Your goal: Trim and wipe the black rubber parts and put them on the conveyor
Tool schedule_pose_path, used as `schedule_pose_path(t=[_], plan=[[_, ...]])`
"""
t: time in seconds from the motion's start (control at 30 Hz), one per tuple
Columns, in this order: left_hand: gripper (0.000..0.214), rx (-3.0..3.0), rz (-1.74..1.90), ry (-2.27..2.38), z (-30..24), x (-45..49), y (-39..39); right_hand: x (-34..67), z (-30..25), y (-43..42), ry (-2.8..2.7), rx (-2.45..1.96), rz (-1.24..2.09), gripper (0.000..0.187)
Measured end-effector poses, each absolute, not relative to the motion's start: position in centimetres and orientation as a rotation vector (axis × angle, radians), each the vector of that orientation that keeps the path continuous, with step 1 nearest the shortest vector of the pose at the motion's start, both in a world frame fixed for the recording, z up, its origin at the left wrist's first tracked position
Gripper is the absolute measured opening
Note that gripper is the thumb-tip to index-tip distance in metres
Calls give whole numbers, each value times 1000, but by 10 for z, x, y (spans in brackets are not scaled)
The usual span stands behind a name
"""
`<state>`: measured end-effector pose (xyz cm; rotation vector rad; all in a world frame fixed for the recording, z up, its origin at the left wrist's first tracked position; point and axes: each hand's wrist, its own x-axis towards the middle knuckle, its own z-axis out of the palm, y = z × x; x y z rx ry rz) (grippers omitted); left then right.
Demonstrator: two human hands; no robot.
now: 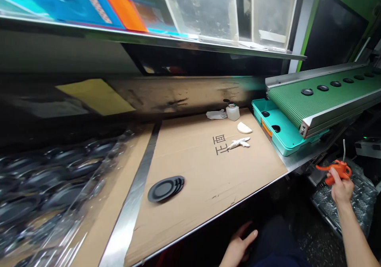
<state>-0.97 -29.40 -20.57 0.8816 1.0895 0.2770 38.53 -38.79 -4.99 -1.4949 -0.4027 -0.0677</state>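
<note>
My right hand (343, 188) is wrapped round an orange air blow gun (339, 168) at the right, its thin metal nozzle pointing up. Low in the picture, below the table edge, my left hand (240, 244) holds nothing; its thumb is spread from the fingers, which are partly in shadow. A short overlapping row of black round discs (165, 188) lies on the cardboard sheet (196, 207), up and to the left of my left hand. The teal tray (286, 150) holds black round parts (276, 128) beneath the belt's end.
A green conveyor belt (315, 106) carries several black parts in a line. Clear trays (59, 191) of black discs fill the left. A small bottle (232, 111), a white half-round pad (244, 127) and a crumpled white cloth (239, 143) lie towards the back. A shelf (208, 47) hangs above.
</note>
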Motion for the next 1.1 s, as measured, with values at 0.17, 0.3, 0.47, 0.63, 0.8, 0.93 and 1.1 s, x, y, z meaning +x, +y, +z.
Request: schedule_pose_path(t=[0.17,0.3,0.47,0.63,0.8,0.93,1.1], plan=[[54,183,514,1068,-227,-17,-278,272,-11,-448,-1101,-1638,593,44],[45,42,577,1054,-233,-14,-266,200,-38,-442,-1331,-1703,1062,49],[45,-44,632,1081,-238,-11,-255,159,-87,-418,-1843,-2265,853,37],[41,-122,712,1076,-248,-17,-248,138,-93,-399,-2222,-2416,679,28],[41,-175,757,1068,-255,-22,-243,128,-79,-383,-2309,-2398,804,27],[38,-173,768,1052,-258,-21,-242,126,-74,-376,-2315,-2435,888,28],[39,-101,812,995,-258,-19,-246,122,-73,-372,-2326,-2461,905,28]])
